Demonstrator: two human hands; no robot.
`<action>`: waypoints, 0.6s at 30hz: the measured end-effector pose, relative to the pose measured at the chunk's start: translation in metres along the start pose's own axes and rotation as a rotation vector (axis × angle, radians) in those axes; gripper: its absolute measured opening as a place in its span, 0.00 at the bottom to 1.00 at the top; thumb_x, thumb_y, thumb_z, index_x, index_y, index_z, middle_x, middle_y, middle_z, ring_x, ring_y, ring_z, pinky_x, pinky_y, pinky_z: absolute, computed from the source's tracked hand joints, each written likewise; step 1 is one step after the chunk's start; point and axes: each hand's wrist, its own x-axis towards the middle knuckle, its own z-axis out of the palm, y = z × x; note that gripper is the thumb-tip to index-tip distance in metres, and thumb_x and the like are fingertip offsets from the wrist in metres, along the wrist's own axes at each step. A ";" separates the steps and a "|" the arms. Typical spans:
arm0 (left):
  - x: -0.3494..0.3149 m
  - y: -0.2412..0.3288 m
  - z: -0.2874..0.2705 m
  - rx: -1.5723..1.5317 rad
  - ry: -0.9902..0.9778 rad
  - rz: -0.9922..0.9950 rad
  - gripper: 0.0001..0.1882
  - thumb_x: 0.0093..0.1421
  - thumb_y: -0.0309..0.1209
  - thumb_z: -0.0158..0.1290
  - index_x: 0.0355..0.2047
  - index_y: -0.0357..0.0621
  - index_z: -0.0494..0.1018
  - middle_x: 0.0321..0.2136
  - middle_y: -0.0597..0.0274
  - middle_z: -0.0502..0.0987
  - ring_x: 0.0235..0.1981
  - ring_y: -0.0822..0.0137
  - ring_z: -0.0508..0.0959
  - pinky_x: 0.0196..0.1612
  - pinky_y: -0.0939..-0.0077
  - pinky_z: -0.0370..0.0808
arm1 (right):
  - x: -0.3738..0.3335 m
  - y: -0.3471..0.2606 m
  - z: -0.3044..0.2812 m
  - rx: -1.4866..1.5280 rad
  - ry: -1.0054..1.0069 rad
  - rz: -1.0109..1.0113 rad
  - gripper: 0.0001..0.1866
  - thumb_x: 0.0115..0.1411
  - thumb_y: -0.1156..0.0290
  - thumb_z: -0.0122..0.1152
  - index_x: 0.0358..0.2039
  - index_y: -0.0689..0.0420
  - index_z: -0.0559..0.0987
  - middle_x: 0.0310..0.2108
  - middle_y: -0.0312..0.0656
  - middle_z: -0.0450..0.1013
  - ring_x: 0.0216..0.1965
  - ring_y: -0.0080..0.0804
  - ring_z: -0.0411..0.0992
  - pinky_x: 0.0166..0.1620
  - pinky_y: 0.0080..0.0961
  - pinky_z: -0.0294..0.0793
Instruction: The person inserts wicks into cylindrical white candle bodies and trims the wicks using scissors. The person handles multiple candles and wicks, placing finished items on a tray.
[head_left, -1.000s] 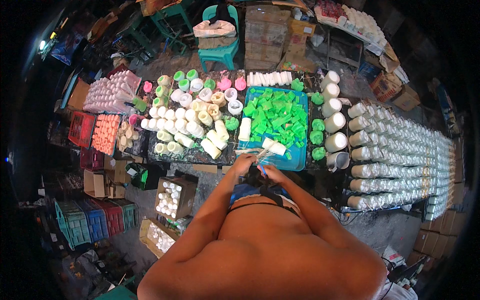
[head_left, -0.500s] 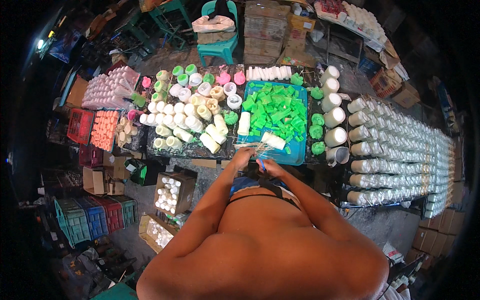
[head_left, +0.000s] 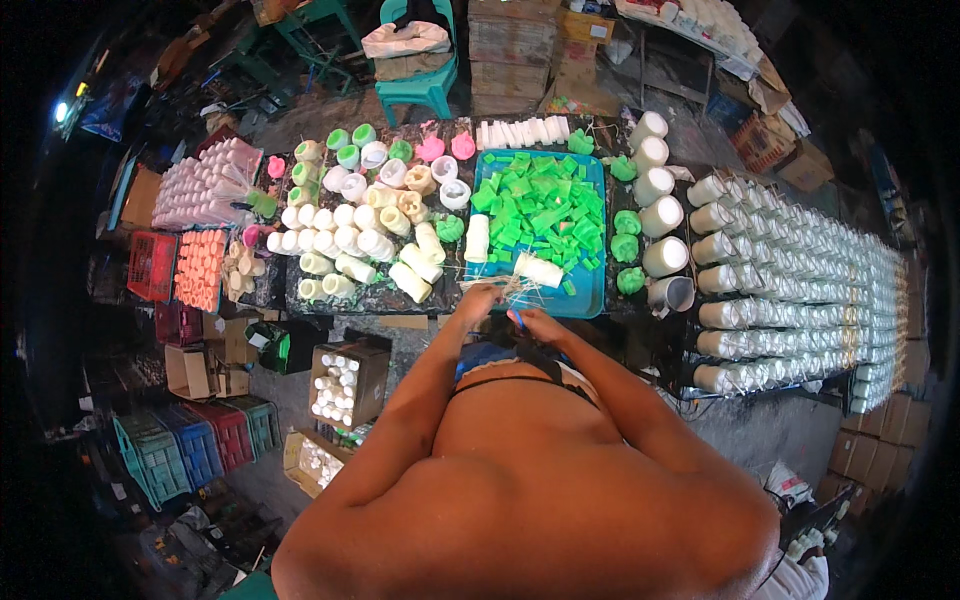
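Pinched in my left hand point(head_left: 482, 298) is a loose bunch of thin pale strands point(head_left: 520, 289) that look like candle wicks. They fan out over the near edge of a blue tray point(head_left: 590, 302). Just right of it, my right hand point(head_left: 540, 326) is closed around a small blue-handled tool point(head_left: 516, 318); its working end is too small to make out. Green wax chunks point(head_left: 545, 205) are heaped in the tray. One cream cylinder point(head_left: 539, 270) lies by the strands, and another cream cylinder point(head_left: 478, 238) rests at the tray's left side.
Left of the tray are rows of cream cylinders point(head_left: 343, 240) and green lumps point(head_left: 449, 229). White cylinders point(head_left: 665, 257) line its right, beside a metal cup point(head_left: 671, 293) and a large rack of white candles point(head_left: 780, 290). Below the table's left sits a carton point(head_left: 375, 385) of white pieces.
The view has shifted slightly, so the table sits a little more to the left. The strands fan out more widely beyond my left hand; both hands keep their grips.
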 end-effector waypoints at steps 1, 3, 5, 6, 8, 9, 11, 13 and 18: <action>0.002 -0.002 0.000 -0.033 -0.004 -0.021 0.14 0.60 0.36 0.52 0.23 0.39 0.76 0.23 0.63 0.76 0.27 0.69 0.71 0.33 0.69 0.67 | -0.001 -0.005 0.001 0.012 0.000 0.028 0.34 0.64 0.33 0.56 0.22 0.54 0.78 0.21 0.32 0.71 0.22 0.22 0.66 0.26 0.24 0.62; 0.002 -0.007 -0.002 -0.215 -0.018 -0.145 0.15 0.60 0.36 0.52 0.23 0.38 0.76 0.23 0.63 0.76 0.27 0.69 0.72 0.33 0.69 0.68 | -0.010 -0.030 0.002 0.098 -0.045 0.074 0.35 0.64 0.32 0.55 0.23 0.55 0.78 0.21 0.32 0.71 0.22 0.22 0.67 0.25 0.24 0.63; 0.001 0.002 -0.001 -0.224 -0.025 -0.138 0.15 0.60 0.36 0.52 0.23 0.38 0.76 0.22 0.62 0.76 0.27 0.68 0.72 0.33 0.69 0.68 | -0.013 -0.036 0.000 0.096 -0.027 0.055 0.36 0.64 0.31 0.54 0.23 0.55 0.78 0.20 0.32 0.71 0.22 0.22 0.67 0.25 0.25 0.64; 0.000 0.007 -0.002 -0.084 -0.010 -0.031 0.15 0.60 0.36 0.52 0.22 0.38 0.76 0.22 0.62 0.76 0.27 0.68 0.72 0.33 0.69 0.68 | -0.012 -0.033 0.000 0.046 0.005 0.011 0.36 0.64 0.31 0.54 0.23 0.56 0.79 0.20 0.33 0.71 0.21 0.22 0.67 0.24 0.25 0.64; 0.001 0.019 -0.008 0.078 -0.022 0.071 0.15 0.60 0.36 0.51 0.22 0.38 0.75 0.23 0.61 0.76 0.27 0.68 0.73 0.34 0.69 0.69 | -0.007 -0.028 -0.002 -0.026 0.035 -0.026 0.36 0.64 0.31 0.53 0.23 0.56 0.79 0.20 0.33 0.71 0.21 0.22 0.68 0.23 0.25 0.64; 0.002 0.021 -0.011 0.094 -0.048 0.059 0.15 0.60 0.36 0.51 0.22 0.38 0.75 0.23 0.61 0.77 0.28 0.68 0.73 0.34 0.69 0.69 | -0.006 -0.025 -0.002 -0.049 0.029 -0.011 0.37 0.64 0.31 0.53 0.23 0.56 0.80 0.20 0.33 0.72 0.20 0.23 0.68 0.23 0.26 0.64; -0.001 0.022 -0.014 0.111 -0.076 0.050 0.16 0.61 0.36 0.51 0.22 0.37 0.75 0.24 0.59 0.77 0.28 0.67 0.74 0.36 0.68 0.69 | -0.006 -0.023 -0.001 -0.053 0.022 0.014 0.37 0.64 0.31 0.53 0.24 0.56 0.80 0.20 0.34 0.72 0.20 0.23 0.68 0.22 0.26 0.64; -0.001 0.022 -0.015 0.114 -0.105 0.047 0.16 0.61 0.36 0.50 0.23 0.36 0.75 0.24 0.58 0.78 0.29 0.66 0.74 0.36 0.68 0.70 | -0.005 -0.026 -0.001 -0.013 0.024 0.034 0.37 0.64 0.31 0.52 0.24 0.57 0.80 0.21 0.35 0.73 0.19 0.23 0.68 0.22 0.25 0.63; -0.002 0.018 -0.016 0.084 -0.106 -0.002 0.16 0.60 0.36 0.50 0.24 0.35 0.75 0.25 0.57 0.78 0.29 0.65 0.74 0.36 0.67 0.70 | -0.002 -0.025 0.002 0.016 0.029 0.036 0.36 0.64 0.32 0.53 0.23 0.57 0.79 0.20 0.37 0.74 0.19 0.24 0.68 0.21 0.25 0.63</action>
